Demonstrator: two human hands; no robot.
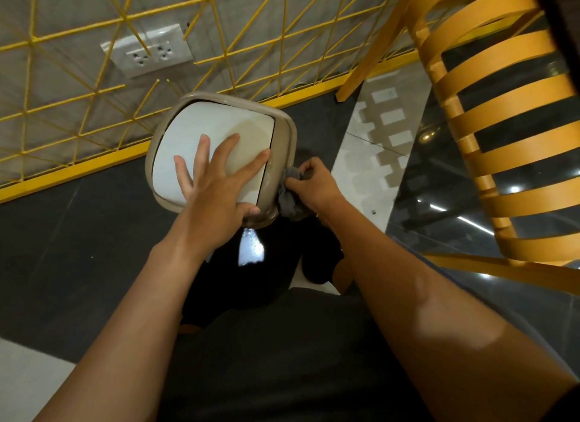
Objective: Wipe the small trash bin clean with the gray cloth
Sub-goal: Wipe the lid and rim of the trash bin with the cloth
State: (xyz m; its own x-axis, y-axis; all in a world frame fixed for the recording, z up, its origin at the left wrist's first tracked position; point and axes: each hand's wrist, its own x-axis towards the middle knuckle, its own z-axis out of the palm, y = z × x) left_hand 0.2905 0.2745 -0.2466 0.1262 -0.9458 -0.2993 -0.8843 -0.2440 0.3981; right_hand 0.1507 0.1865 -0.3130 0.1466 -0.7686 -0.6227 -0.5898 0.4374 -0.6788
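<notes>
Dark tiled floor (78, 227): spreading across the whole scene, turning glossy and reflecting lights at the right.
Yellow wire grid (94, 92): running along the gray far wall from the left edge to past the middle; its lower bar is meeting the floor.
Orange slatted chair (502, 114): standing at the right, curving from far to near, well apart from the bin.
Person's dark clothing (282, 359): filling the near middle; both bare forearms are reaching forward from the near edge.
Small trash bin (287, 133): standing at mid-scene, just near of the grid, seen from above; its beige rim is framing a white lid (204, 123); whether it is resting flat or tilting, cannot tell.
Left hand (216, 186): lying palm-down on the lid, fingers spread and straight, pressing without clasping; the thumb is lying at the near rim.
Right hand (317, 183): sitting just right of the bin, fingers clenching around the gray cloth.
White double wall outlet (147, 51): showing on the far wall behind the grid, at the left.
Gray cloth (290, 202): bunching in the right hand, touching the bin's right side below the rim; a loose end is hanging toward the near side.
</notes>
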